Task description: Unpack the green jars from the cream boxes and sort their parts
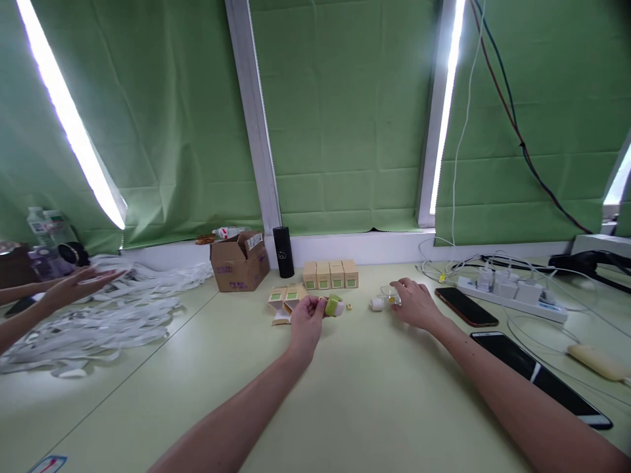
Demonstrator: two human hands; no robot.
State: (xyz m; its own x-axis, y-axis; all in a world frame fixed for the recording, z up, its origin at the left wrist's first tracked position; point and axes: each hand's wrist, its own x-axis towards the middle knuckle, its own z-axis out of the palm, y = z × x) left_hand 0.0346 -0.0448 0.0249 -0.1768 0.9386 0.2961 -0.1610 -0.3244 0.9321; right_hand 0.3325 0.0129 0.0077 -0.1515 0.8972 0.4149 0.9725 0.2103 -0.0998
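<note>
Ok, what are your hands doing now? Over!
Left hand gripping small green-and-white bottle. Right hand resting on small clear piece beside white cap. Row of tan boxes behind, not in the way.

**My arms and hands, bare to the elbow**

Both of my forearms are uncovered; no sleeve or cuff shows anywhere along them. My left hand [306, 320] wears no glove, ring or band. My right hand [417, 303] is equally plain, its wrist free of any watch or strap. My fingernails are too small to make out.
</note>
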